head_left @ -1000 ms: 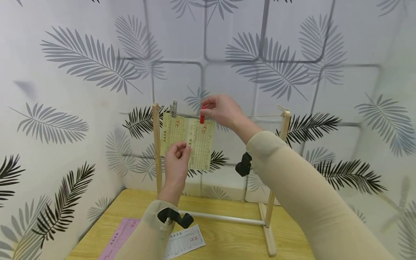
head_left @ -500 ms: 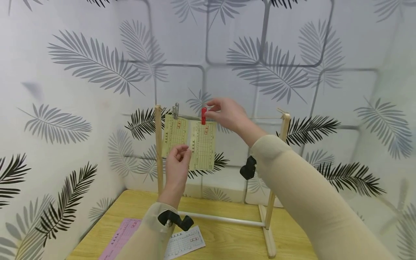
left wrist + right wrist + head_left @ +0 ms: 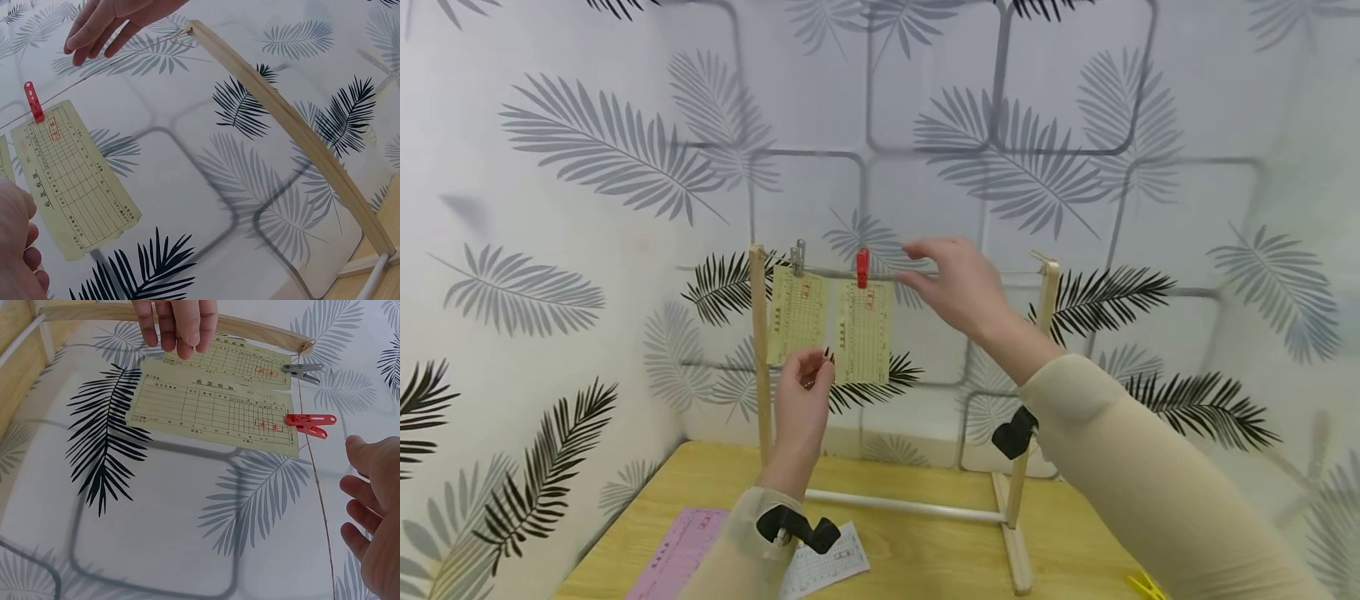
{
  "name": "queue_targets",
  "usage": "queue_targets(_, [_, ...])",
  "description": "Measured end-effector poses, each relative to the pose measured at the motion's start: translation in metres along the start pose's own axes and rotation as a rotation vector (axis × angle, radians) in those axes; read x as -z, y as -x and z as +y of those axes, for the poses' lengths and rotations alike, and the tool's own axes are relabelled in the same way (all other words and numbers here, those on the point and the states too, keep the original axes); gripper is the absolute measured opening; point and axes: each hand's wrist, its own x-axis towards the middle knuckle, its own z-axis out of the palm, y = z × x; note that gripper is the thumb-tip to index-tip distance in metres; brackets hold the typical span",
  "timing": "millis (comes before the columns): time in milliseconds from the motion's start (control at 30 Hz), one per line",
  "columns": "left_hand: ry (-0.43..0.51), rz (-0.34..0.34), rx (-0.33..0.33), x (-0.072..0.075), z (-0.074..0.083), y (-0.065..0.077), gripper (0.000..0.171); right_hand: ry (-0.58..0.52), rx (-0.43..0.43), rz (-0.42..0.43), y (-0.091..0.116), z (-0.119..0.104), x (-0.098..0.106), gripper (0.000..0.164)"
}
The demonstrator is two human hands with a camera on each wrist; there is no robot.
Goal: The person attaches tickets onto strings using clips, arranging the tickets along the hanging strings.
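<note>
A yellow receipt slip [image 3: 863, 337] hangs from the string under a red clothespin [image 3: 862, 267]. To its left hangs another yellow receipt slip [image 3: 796, 315], held by a grey clothespin [image 3: 798, 257]. My right hand [image 3: 958, 285] is just right of the red clothespin, thumb and fingers apart with nothing between them. In the right wrist view, a gap separates that hand [image 3: 378, 506] from the red clothespin [image 3: 310, 422]. My left hand [image 3: 803, 398], its fingers loosely bent, is by the lower left corner of the nearer slip and holds nothing.
The string runs between two wooden posts, the left post [image 3: 761, 350] and the right post [image 3: 1032, 392], with a white rod [image 3: 910, 505] low between them. A pink slip [image 3: 679, 552] and a white slip [image 3: 829, 567] lie on the table [image 3: 940, 567]. A yellow clothespin [image 3: 1146, 586] lies at the lower right.
My right hand has let go of the red clothespin and moved right, its fingers spreading. The left hand has come slightly down, away from the slip's edge. The red clothespin stays on the string.
</note>
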Motion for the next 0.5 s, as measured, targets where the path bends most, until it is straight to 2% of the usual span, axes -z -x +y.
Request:
queue_targets(267, [-0.004, 0.024, -0.022, 0.005, -0.005, 0.01, 0.027, -0.068, 0.093, 0.157, 0.048, 0.007, -0.007, 0.043])
queue_targets(367, [-0.004, 0.035, -0.035, 0.006, -0.007, 0.016, 0.025, -0.089, 0.087, 0.169, 0.067, 0.012, -0.012, 0.044])
queue_targets(500, [-0.021, 0.032, -0.042, 0.007, -0.011, 0.025, 0.023, -0.127, 0.048, 0.13, 0.093, 0.021, -0.016, 0.045])
